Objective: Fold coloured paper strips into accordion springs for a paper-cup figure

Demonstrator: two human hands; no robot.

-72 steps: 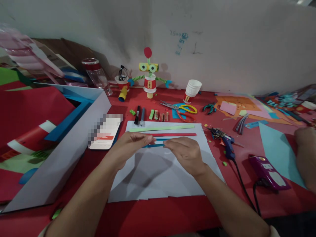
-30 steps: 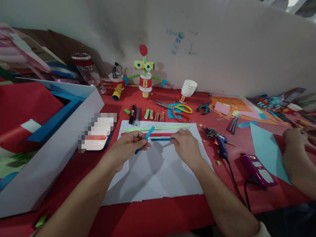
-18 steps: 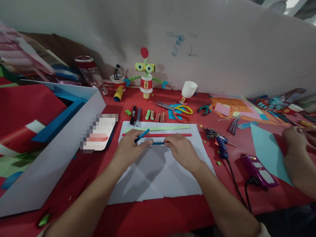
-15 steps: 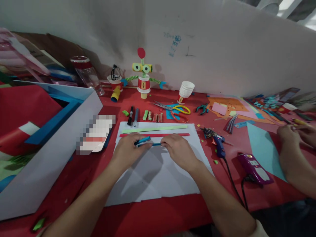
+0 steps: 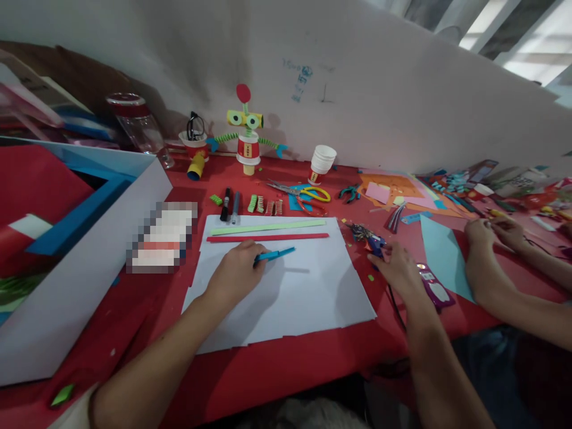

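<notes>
Our left hand point(image 5: 236, 271) pinches blue paper strips point(image 5: 274, 254) above white sheet point(image 5: 308, 304) | right hand point(image 5: 399, 268) at hot glue gun point(image 5: 376, 243), grip unclear | paper springs point(image 5: 253, 203) look done; red strip point(image 5: 272, 238), green strip point(image 5: 272, 227) unfolded

Red-lidded bottle point(image 5: 141, 128), stacked cups point(image 5: 322, 161), wall writing point(image 5: 302, 79)
</notes>
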